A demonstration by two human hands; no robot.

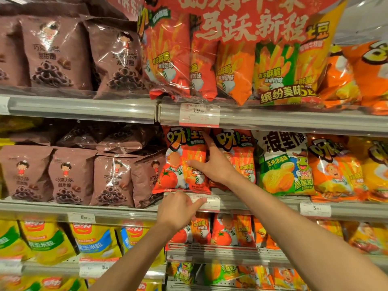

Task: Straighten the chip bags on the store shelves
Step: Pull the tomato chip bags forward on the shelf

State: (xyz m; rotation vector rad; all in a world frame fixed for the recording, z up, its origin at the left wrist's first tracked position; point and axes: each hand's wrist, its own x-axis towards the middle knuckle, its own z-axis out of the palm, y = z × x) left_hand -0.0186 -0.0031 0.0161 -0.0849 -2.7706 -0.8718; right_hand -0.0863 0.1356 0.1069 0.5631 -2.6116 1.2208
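Reaching, right arm: it runs from the lower right of the frame up to the centre, bare and nearly straight, my right hand [216,166] laid against the bags on the middle shelf.
Right fingers: spread wide, index pointing up into the gap between two red bags, thumb [194,163] lying across the front of the red tomato chip bag [182,162]; nothing is gripped.
Left arm: it rises from the bottom centre, wrist bent, my left hand [178,208] at the shelf edge [262,203] just under that same bag.
Left fingers: loosely curled, index stretched right along the price tag [206,201]; whether the tips touch the bag's bottom seam I cannot tell.
Chip bag: centre of the frame, upright on the middle shelf, its lower edge overhanging the rail, a second red bag [241,156] just beside it on the right.
Neighbours: brown snack bags [111,177] to the left, a green-and-white bag [283,164] further right.
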